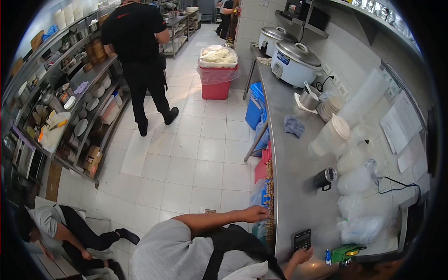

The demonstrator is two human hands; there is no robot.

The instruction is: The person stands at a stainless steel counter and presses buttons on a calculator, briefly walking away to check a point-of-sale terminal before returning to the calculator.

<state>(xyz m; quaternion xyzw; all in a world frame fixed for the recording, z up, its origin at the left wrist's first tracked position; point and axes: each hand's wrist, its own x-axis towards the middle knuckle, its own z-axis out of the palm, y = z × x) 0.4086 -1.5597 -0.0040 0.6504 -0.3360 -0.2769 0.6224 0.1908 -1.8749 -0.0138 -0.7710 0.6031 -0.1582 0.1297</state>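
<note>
Risk I'd flag: calculator (301, 240) nudged or mis-keyed, cause being right hand (301, 256) crowding its lower corner, lower right of frame. Steel counter (298, 191) looks slick; 1 bump could slide it. Calculator lies just above right hand in frame; can't tell if fingers grip or only touch. Left hand (255, 213) curled closed, nothing visible inside, apart from calculator.

Open tabletop (296, 200) between calculator (302, 239) and mug (322, 179) — passable, plastic bags (361, 226) blocking wallward
</note>
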